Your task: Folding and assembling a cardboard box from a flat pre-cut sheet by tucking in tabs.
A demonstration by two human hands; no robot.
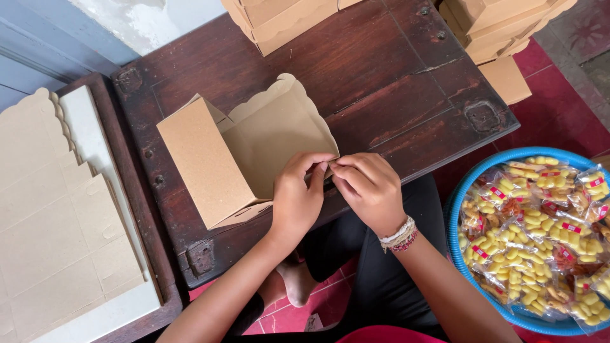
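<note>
Head view looks straight down on a half-folded brown cardboard box (238,149) lying at the near edge of a dark, scuffed wooden desk (381,76). Both hands meet at its open flap: the left hand (298,197) and the right hand (368,187) each pinch the flap's edge, fingertips touching. Folded boxes (279,16) stack along the far edge, more (495,25) at the far right corner. Flat cardboard blanks (51,216) lie left of the desk. A blue basket (454,235) of bagged yellow snacks (540,228) sits on the red tiled floor (559,108).
</note>
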